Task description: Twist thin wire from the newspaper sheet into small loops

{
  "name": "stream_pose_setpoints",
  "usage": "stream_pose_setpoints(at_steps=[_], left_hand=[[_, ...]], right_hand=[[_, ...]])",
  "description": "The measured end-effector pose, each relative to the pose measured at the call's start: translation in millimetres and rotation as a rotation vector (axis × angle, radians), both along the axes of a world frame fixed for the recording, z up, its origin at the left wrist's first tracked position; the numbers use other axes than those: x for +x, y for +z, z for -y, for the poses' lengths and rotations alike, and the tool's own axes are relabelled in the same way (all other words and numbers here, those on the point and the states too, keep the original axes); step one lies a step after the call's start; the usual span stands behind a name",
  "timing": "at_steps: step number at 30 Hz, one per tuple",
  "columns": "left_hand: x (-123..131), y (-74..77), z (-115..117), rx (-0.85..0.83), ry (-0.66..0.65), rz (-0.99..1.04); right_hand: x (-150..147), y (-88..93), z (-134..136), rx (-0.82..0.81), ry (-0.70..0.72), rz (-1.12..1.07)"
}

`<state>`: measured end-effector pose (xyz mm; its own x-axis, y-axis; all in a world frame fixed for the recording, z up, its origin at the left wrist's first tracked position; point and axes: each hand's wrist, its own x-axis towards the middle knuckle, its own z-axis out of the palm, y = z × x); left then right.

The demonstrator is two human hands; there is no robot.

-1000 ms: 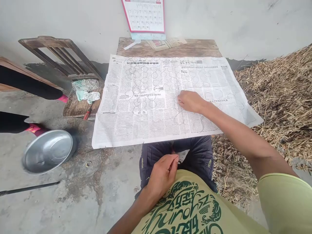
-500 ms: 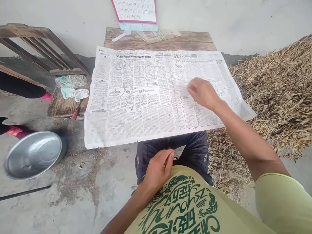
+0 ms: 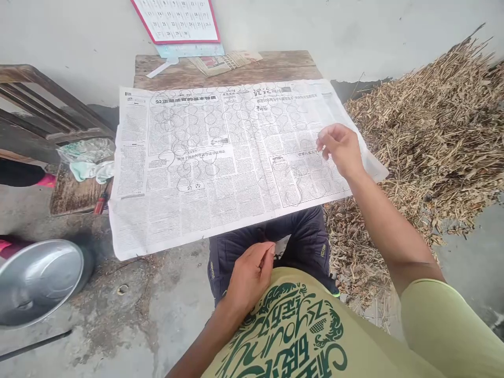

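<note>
A wide sheet of newspaper (image 3: 185, 205) lies over the table, its near edge hanging above my knees. Thin dark loops and curls cover much of the print; whether they are drawn or loose strands, I cannot tell. Over the right part of the sheet is my right hand (image 3: 343, 149), thumb and forefinger brought together in a pinch. Anything between those fingertips is too fine to make out. My left hand (image 3: 252, 273) rests in my lap against the yellow-green shirt, fingers curled in and thumb pressed to them. What it may hold is hidden.
Behind the sheet, the wooden table top (image 3: 275, 65) carries a folded paper (image 3: 220, 62) and a calendar (image 3: 181, 21). On the left stand a wooden chair (image 3: 65, 197) with a plastic bag and red-handled screwdriver (image 3: 101, 202), and a metal basin (image 3: 43, 278). Dry straw (image 3: 425, 136) is heaped right.
My right hand has moved right across the newspaper, and its fingers show more clearly now. The view has shifted to the right. My left hand stays in my lap.
</note>
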<state>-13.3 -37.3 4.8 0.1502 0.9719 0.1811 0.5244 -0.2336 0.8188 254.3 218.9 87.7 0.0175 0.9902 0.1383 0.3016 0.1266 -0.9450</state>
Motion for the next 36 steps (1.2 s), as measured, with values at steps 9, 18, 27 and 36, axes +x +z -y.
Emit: stream_pose_setpoints(at_steps=[9, 18, 27, 36], left_hand=[[4, 2.1, -2, -0.022, -0.021, -0.018], [6, -0.9, -2, -0.036, -0.034, -0.029], [8, -1.5, -3, -0.032, -0.051, -0.056], [7, 8.0, -3, -0.107, 0.001, 0.021]], right_hand=[[27, 4.8, 4, 0.006, -0.097, -0.061], [51, -4.5, -12, -0.144, -0.151, -0.229], [43, -19.8, -34, -0.501, -0.207, -0.45], [11, 0.9, -15, -0.466, 0.064, -0.428]])
